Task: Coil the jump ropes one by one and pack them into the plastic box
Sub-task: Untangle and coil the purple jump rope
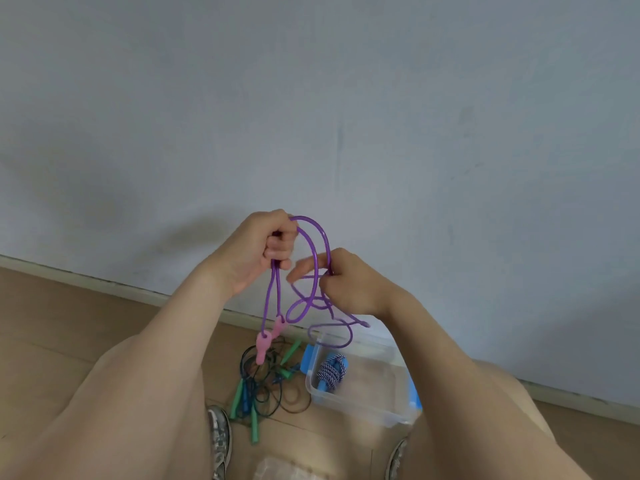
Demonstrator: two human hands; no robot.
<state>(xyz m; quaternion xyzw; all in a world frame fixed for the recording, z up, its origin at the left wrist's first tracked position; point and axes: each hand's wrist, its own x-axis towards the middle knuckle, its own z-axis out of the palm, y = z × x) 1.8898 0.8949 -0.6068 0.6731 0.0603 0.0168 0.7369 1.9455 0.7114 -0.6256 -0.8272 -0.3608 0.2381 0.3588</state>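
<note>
Left hand (262, 251), right hand (350, 283) round rope (266, 303)

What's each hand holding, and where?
Purple jump rope, both hands: left hand grips the cord above the hanging pink handles; right hand pinches a loop mid-cord.

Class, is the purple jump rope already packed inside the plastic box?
No, the left hand and right hand hold the purple jump rope in the air, outside the plastic box.
</note>
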